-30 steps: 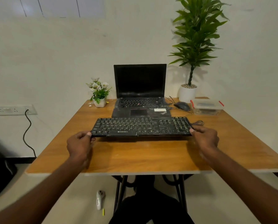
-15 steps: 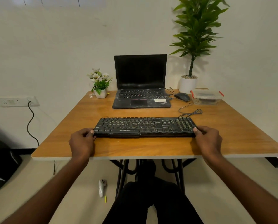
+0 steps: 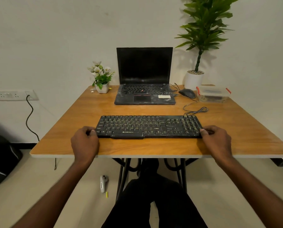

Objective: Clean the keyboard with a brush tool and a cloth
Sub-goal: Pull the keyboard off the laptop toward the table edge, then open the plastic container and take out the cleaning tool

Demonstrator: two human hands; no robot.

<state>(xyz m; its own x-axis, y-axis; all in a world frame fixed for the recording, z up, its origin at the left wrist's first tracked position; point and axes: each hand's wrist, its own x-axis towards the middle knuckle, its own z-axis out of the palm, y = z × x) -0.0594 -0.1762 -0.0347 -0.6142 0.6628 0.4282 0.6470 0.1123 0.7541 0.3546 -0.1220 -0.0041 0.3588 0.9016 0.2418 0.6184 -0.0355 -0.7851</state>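
Observation:
A dusty black keyboard (image 3: 149, 126) lies flat near the front edge of the wooden table (image 3: 154, 148). My left hand (image 3: 85, 141) grips its left end, fingers curled round the edge. At the other end my right hand (image 3: 215, 140) grips the right edge the same way. The keyboard's cable (image 3: 196, 110) loops behind its right corner. No brush or cloth shows in the open; a clear lidded box (image 3: 212, 94) at the back right holds things I cannot make out.
A dusty open laptop (image 3: 144, 94) stands behind the keyboard, a mouse (image 3: 187, 92) to its right. A small flower pot (image 3: 102, 87) sits back left, a tall potted plant (image 3: 194, 79) back right. A white tool (image 3: 103, 183) lies on the floor.
Both hands have drawn the keyboard away from the laptop toward the table's front edge and set it flat. The camera view has tilted down.

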